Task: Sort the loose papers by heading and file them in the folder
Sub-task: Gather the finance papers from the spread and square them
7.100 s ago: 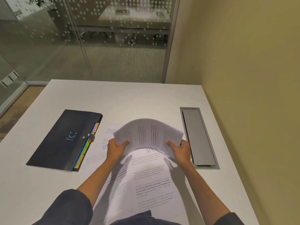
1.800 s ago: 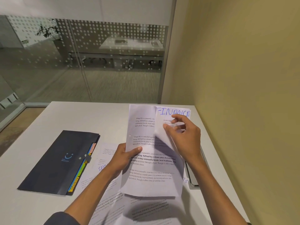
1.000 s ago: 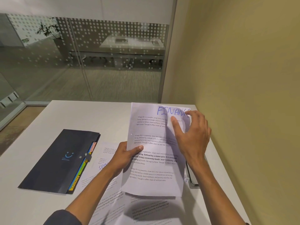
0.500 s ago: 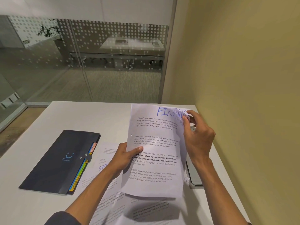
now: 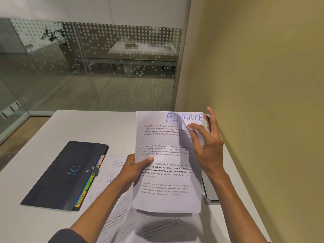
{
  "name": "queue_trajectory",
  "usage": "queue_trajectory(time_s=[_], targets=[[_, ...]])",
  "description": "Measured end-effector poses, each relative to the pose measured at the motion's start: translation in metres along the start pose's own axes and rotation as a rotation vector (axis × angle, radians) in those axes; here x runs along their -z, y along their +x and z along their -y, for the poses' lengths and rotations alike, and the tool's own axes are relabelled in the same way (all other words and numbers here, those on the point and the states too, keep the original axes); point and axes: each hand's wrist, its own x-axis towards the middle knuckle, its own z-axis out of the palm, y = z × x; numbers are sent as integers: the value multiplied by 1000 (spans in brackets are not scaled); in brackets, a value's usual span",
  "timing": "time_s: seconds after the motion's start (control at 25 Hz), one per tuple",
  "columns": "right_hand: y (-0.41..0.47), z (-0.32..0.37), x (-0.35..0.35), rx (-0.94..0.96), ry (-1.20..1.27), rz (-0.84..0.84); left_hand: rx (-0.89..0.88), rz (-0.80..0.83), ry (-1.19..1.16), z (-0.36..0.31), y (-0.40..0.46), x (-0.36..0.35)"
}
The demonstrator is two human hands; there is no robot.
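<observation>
The left hand (image 5: 130,170) grips a stack of papers (image 5: 166,183) upright above the desk (image 5: 84,127). The right hand (image 5: 206,146) pinches the top sheet's corner, peeling it from "FINANCE". The folder (image 5: 64,174) lies closed at left, beside more loose sheets (image 5: 115,174).

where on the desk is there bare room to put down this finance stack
Bare table runs from the folder's far end to the glass wall, and along the near left edge beside the folder. Between the folder and the grey floor box lid, loose papers crowd it, under the held stack.
</observation>
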Motion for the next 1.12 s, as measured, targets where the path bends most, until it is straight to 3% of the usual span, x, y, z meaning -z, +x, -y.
queue_trajectory(time_s=[0.24,0.6,0.84,0.92,1.04,1.12], targets=[[3,1,3,-202,142,72,-7,14,-23,0,-1,1],[0,0,-1,-172,83,-4,-10,17,-22,1,1,0],[7,7,3,-380,226,-66,-15,14,-16,1,2,1],[7,9,6,-452,265,-45,-13,11,-19,0,3,2],[6,13,8,-521,517,-20,-16,2,-28,-1,4,3],[4,15,9,-543,520,29,-17,-4,-31,0,4,4]])
